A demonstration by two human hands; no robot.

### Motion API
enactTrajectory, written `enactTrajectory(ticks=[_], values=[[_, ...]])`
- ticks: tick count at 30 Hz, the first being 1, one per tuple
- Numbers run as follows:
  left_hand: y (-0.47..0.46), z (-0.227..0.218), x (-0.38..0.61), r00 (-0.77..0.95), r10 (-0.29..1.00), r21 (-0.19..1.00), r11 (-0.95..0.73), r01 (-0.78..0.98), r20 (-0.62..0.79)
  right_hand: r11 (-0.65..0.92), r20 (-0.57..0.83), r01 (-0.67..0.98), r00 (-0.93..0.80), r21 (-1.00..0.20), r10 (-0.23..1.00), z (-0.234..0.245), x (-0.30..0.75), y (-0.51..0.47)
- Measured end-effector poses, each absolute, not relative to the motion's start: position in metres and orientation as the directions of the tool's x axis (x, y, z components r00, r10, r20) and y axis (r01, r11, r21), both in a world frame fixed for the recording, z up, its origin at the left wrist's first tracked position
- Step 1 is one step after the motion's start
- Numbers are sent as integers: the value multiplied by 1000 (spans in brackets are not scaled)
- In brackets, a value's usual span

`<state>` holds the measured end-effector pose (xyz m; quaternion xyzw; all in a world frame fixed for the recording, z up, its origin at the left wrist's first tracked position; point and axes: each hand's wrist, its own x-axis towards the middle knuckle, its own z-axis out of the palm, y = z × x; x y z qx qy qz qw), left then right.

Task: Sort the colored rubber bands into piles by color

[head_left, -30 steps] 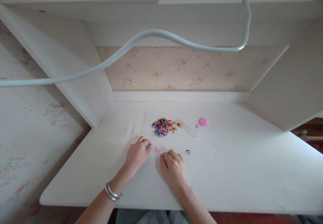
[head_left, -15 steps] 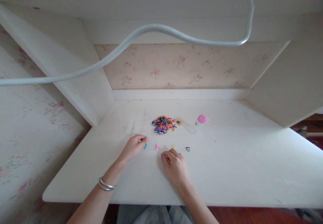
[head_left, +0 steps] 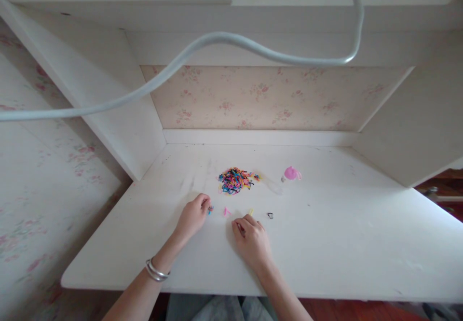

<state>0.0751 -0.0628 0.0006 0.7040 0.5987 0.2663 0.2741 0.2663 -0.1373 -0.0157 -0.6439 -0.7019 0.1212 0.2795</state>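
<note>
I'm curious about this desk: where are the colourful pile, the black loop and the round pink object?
Colourful pile (head_left: 234, 181): head view, middle of the heap.
Black loop (head_left: 270, 216): head view, middle of the loop.
Round pink object (head_left: 290, 173): head view, its rounded body.

Before you, the white surface (head_left: 347, 244) carries a multicoloured heap of bands (head_left: 234, 181) at twelve o'clock, a pink object (head_left: 291, 173) at one; nearer you, blue (head_left: 210, 212), pink (head_left: 226, 211), yellow (head_left: 251, 211) and black bands (head_left: 270, 215).
</note>
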Motion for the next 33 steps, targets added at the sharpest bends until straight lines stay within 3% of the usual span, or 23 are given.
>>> enactTrajectory(ticks=[8, 12, 15, 20, 24, 33], values=[[-68, 6, 77, 119, 991, 607, -135, 783, 66, 163, 250, 876, -51, -454, 967, -11, 263, -139], [-69, 10, 75, 139, 969, 561, -232, 795, 204, 170, 263, 868, -48, -466, 964, -11, 262, -140], [-73, 17, 80, 152, 952, 599, -288, 748, 267, 196, 298, 851, -49, -488, 953, -11, 261, -148], [-80, 29, 118, 267, 948, 673, -310, 672, 171, 333, 311, 829, -204, -450, 928, -9, 253, -173], [-76, 25, 161, 326, 941, 621, -307, 721, 87, 382, 273, 831, -289, -403, 917, -8, 251, -182], [-65, 17, 192, 302, 951, 540, -286, 792, 61, 375, 258, 797, -281, -474, 924, -10, 258, -178]])
